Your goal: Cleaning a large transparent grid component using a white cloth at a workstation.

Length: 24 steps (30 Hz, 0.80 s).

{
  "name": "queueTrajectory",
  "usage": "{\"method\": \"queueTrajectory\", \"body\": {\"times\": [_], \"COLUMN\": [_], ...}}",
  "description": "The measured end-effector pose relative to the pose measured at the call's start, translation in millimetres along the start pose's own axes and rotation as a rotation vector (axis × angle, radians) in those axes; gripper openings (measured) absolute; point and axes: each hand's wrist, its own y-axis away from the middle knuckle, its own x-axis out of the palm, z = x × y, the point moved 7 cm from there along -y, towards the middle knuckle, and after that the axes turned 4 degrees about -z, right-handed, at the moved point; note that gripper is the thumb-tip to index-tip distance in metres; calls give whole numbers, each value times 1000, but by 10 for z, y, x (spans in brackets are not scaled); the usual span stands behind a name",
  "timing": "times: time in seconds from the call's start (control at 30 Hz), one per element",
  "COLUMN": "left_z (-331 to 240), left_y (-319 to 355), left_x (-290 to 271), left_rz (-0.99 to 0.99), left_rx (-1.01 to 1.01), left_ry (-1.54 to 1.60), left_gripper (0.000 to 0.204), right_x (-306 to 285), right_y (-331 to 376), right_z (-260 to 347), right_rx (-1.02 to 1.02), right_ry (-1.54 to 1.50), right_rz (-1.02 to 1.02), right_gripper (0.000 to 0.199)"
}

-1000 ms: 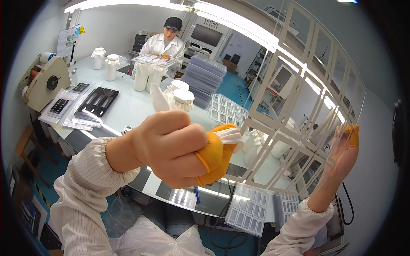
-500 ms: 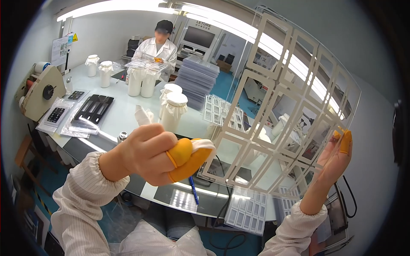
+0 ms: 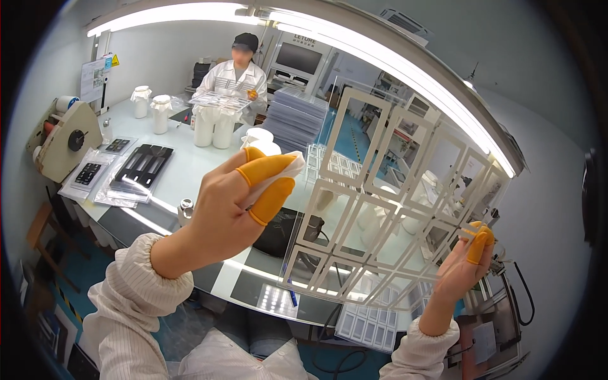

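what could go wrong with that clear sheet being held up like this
The right fingers hold the clear sheet only near one edge, so it might bend or slip. If it fell, it could scuff against the table. The left fingers pinch a white cloth; pressing hard with it might push the sheet loose.

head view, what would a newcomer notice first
The clear panel of pale rectangular frames, its right edge in the right hand, strikes first. Next come the orange finger covers on the left hand, which pinches a white cloth left of centre. Behind, a tall stack stands right of the co-worker.
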Motion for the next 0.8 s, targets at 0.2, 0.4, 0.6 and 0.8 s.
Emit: {"method": "queueTrajectory", "body": {"times": [0.2,0.4,0.6,0.8], "left_z": [-63,-49,-68,668], "left_y": [11,3,-12,86], "left_x": [129,174,152,315], "left_rz": [30,-15,21,56], "left_rx": [7,7,28,-664], "left_ry": [56,10,25,593], "left_gripper": [25,27,24,37], "right_x": [-146,-152,-242,-236], "right_y": [119,173,220,264], "right_z": [-11,63,43,0], "right_rx": [12,-70,-41,46], "right_ry": [15,90,89,26], "right_rz": [-53,-54,-55,20], "right_gripper": [19,19,20,22]}}
